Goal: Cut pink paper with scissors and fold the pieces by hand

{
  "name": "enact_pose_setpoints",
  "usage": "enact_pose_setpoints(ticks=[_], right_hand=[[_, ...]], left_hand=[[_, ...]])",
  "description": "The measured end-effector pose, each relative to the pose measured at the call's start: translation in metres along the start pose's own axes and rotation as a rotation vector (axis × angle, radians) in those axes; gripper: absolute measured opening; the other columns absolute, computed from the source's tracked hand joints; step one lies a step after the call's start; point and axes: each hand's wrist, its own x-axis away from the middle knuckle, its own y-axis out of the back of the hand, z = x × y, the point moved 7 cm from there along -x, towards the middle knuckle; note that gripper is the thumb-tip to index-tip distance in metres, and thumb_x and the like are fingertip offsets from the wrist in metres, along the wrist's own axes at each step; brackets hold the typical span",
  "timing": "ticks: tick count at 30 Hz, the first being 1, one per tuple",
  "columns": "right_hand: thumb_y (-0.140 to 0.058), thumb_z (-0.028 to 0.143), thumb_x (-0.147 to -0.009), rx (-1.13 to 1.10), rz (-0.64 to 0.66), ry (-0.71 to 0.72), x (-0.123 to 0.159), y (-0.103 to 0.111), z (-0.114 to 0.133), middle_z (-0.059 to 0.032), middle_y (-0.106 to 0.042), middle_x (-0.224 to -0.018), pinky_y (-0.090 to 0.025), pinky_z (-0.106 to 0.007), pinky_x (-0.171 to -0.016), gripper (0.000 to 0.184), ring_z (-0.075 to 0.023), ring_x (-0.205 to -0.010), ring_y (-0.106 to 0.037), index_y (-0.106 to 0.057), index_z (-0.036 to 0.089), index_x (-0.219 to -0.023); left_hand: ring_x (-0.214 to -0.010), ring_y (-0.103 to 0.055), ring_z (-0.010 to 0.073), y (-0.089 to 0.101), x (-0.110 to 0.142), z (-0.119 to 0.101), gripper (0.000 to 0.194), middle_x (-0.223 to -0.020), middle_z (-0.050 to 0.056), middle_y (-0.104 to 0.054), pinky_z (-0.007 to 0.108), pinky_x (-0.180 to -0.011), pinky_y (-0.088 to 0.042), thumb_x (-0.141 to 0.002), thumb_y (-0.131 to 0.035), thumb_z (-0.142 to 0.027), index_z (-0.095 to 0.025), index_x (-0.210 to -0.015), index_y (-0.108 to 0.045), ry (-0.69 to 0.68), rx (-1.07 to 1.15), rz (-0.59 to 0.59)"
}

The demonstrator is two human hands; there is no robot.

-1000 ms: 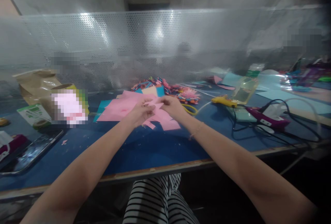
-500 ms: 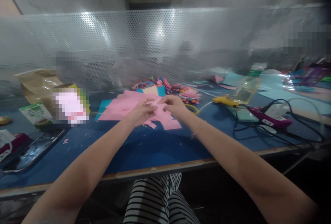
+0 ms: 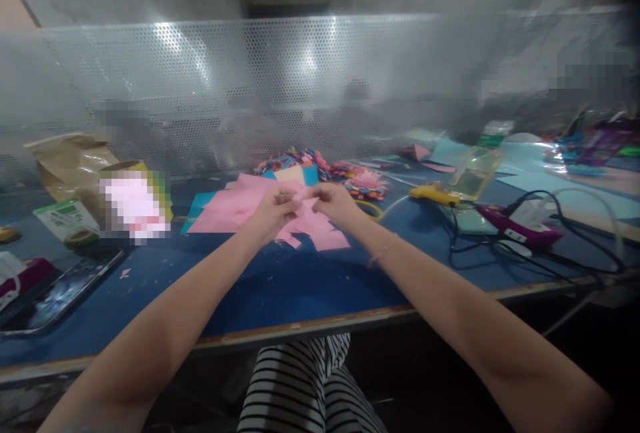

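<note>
Over the middle of the blue table, my left hand (image 3: pixel 277 211) and my right hand (image 3: pixel 335 203) meet fingertip to fingertip. Both pinch a small piece of pink paper (image 3: pixel 304 201), whose outline blends into the pink behind it. Beneath them lies a pile of pink paper sheets (image 3: pixel 225 209), with cut pieces such as a pink strip (image 3: pixel 330 239) at its front. Blue paper (image 3: pixel 195 209) sticks out at the pile's left. A yellow ring, perhaps a scissors handle (image 3: pixel 370 210), shows beside my right wrist.
Behind the pile lies a wreath of coloured paper (image 3: pixel 300 157). To the right are a yellow glue gun (image 3: pixel 434 195), a bottle (image 3: pixel 475 169), a purple tissue pack (image 3: pixel 520 226) and looping black cable. At left lie a phone (image 3: pixel 67 293), a green-white box (image 3: pixel 67 223) and a brown bag (image 3: pixel 75 159).
The pink piece has turned between my fingers and less of it shows now. My fingertips have shifted slightly; the things on the table stay where they were.
</note>
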Motion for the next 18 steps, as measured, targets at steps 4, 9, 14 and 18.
enact_pose_setpoints(ticks=[4,9,14,18], right_hand=[[-0.045,0.003,-0.050,0.040,-0.013,0.057,0.0016,0.0003,0.0028,0.0030,-0.056,-0.059,-0.039,-0.018,-0.047,0.021,-0.0059,-0.050,-0.047,-0.056,0.015,-0.063],[-0.049,0.007,-0.052,0.016,0.010,0.096,0.0035,-0.0030,0.0066,0.0025,-0.055,-0.059,-0.041,-0.019,-0.052,0.013,-0.0070,-0.055,-0.049,-0.054,0.015,-0.062],[-0.048,0.007,-0.051,0.022,0.011,0.102,0.0036,-0.0036,0.0066,0.0024,-0.055,-0.061,-0.040,-0.019,-0.050,0.015,-0.0071,-0.055,-0.049,-0.053,0.015,-0.062],[-0.045,0.004,-0.049,0.038,0.013,0.088,0.0031,-0.0034,0.0043,0.0029,-0.056,-0.062,-0.039,-0.018,-0.049,0.020,-0.0068,-0.055,-0.048,-0.053,0.015,-0.063]], left_hand=[[-0.053,-0.053,0.0050,-0.0026,0.0013,0.0026,0.031,-0.058,-0.004,-0.055,0.019,-0.054,-0.042,-0.050,-0.068,-0.010,-0.014,-0.075,-0.050,0.059,0.019,0.048],[-0.053,-0.054,0.0052,-0.0032,0.0020,0.0030,0.033,-0.057,-0.004,-0.056,0.018,-0.054,-0.043,-0.049,-0.069,-0.009,-0.014,-0.075,-0.050,0.087,0.020,0.052],[-0.051,-0.052,0.0041,-0.0032,0.0016,0.0016,0.033,-0.058,-0.005,-0.054,0.017,-0.050,-0.041,-0.049,-0.068,-0.009,-0.015,-0.076,-0.050,0.122,-0.024,0.084],[-0.051,-0.052,0.0044,-0.0032,0.0018,0.0000,0.033,-0.058,-0.004,-0.052,0.017,-0.049,-0.039,-0.049,-0.068,-0.009,-0.015,-0.076,-0.050,0.126,-0.053,0.101]])
